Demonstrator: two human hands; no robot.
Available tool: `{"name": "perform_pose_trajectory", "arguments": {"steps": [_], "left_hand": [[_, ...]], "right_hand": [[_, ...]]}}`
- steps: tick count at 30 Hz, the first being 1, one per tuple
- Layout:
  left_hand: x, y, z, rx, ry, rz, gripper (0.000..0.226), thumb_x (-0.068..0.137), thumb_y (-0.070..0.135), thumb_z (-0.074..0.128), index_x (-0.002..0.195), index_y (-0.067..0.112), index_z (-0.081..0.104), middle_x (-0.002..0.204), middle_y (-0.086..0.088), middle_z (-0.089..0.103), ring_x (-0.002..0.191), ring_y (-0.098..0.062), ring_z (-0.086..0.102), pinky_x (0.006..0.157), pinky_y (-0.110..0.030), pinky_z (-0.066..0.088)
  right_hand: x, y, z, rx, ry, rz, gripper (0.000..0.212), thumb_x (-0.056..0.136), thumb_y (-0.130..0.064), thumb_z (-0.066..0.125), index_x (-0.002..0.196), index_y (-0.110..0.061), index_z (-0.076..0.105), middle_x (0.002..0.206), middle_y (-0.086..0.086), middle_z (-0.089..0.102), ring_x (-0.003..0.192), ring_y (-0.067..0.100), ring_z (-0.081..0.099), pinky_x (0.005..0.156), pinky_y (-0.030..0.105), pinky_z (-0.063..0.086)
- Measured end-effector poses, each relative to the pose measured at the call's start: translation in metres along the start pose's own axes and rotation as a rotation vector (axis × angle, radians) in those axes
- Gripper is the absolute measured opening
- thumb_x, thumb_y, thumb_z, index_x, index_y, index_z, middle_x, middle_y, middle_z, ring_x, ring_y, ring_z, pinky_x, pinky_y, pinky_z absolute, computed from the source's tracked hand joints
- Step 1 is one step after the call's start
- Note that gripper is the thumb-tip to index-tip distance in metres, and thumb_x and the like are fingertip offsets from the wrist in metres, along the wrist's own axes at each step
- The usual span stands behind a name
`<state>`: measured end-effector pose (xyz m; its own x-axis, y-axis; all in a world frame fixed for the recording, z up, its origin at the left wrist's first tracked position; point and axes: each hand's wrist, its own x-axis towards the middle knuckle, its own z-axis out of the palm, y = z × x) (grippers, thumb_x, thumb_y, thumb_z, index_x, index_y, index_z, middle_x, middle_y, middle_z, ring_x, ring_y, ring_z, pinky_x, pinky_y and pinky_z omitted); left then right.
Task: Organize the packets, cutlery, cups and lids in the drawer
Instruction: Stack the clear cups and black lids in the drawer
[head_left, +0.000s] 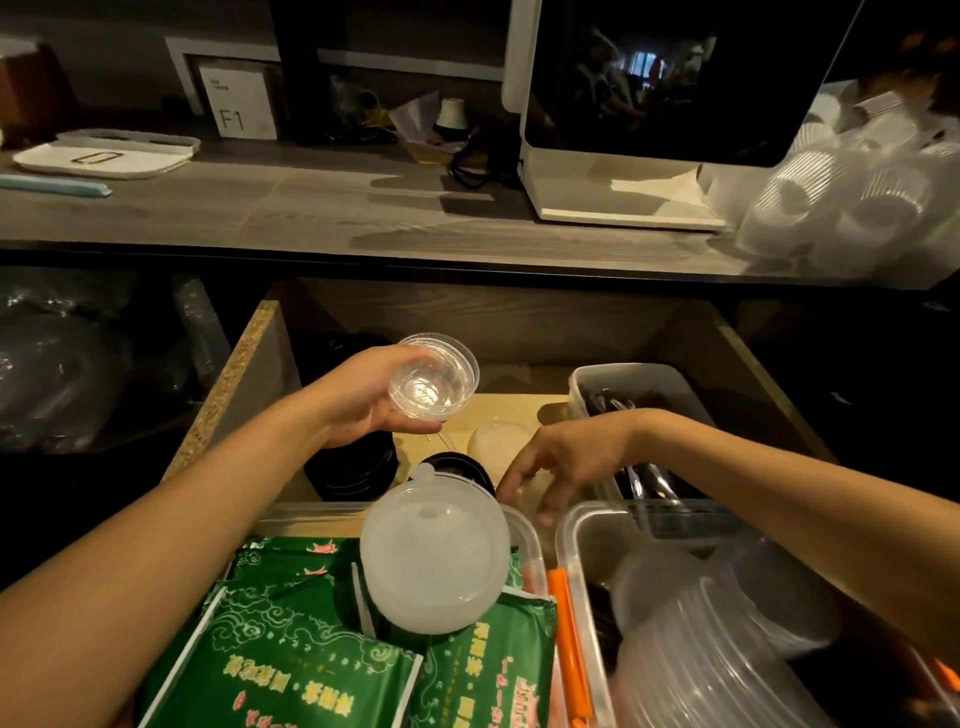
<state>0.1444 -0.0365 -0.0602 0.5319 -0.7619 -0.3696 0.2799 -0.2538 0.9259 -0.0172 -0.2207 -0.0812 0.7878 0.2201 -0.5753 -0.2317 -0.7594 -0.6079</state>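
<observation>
Two bare hands work over an open wooden drawer (769, 358). At 12 o'clock of the drawer's middle, the left hand (363, 400) holds a small stack of clear round plastic cups (434, 382) above the drawer floor, fingers curled round it. At 3 o'clock of that stack, the right hand (563, 460) reaches down with its fingers spread and loosely bent toward the drawer floor; whether it touches anything cannot be told. Green printed packets (291, 654) fill a clear plastic tray at 7 o'clock, with a frosted round plastic lid (434, 564) lying on them. Stacked clear round lids (701, 660) sit in a clear bin at 5 o'clock. Black cutlery (618, 402) lies in a white bin at 2 o'clock. Black round lids (350, 470) are stacked under the left wrist.
</observation>
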Motion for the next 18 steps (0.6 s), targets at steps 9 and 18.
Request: {"name": "perform_pose_trajectory", "arguments": {"steps": [9,18], "left_hand": [[0.003,0.000,0.000,0.003,0.009,-0.006,0.034,0.104,0.029,0.049,0.132,0.011,0.056,0.120,-0.015,0.065,0.082,-0.025,0.076,0.057,-0.033,0.060],[0.001,-0.003,0.007,0.017,-0.011,-0.015,0.025,0.105,0.031,0.047,0.118,0.018,0.064,0.118,-0.010,0.069,0.088,-0.022,0.076,0.065,-0.036,0.062]], "right_hand": [[0.012,0.015,-0.001,-0.048,0.288,-0.093,0.016,0.088,-0.008,0.069,0.103,-0.008,0.076,0.098,0.003,0.075,0.088,0.012,0.069,0.089,0.027,0.054],[0.014,0.021,-0.005,-0.034,0.496,-0.052,0.007,0.088,-0.014,0.069,0.092,-0.014,0.074,0.086,-0.004,0.072,0.079,0.005,0.066,0.078,0.021,0.053]]}}
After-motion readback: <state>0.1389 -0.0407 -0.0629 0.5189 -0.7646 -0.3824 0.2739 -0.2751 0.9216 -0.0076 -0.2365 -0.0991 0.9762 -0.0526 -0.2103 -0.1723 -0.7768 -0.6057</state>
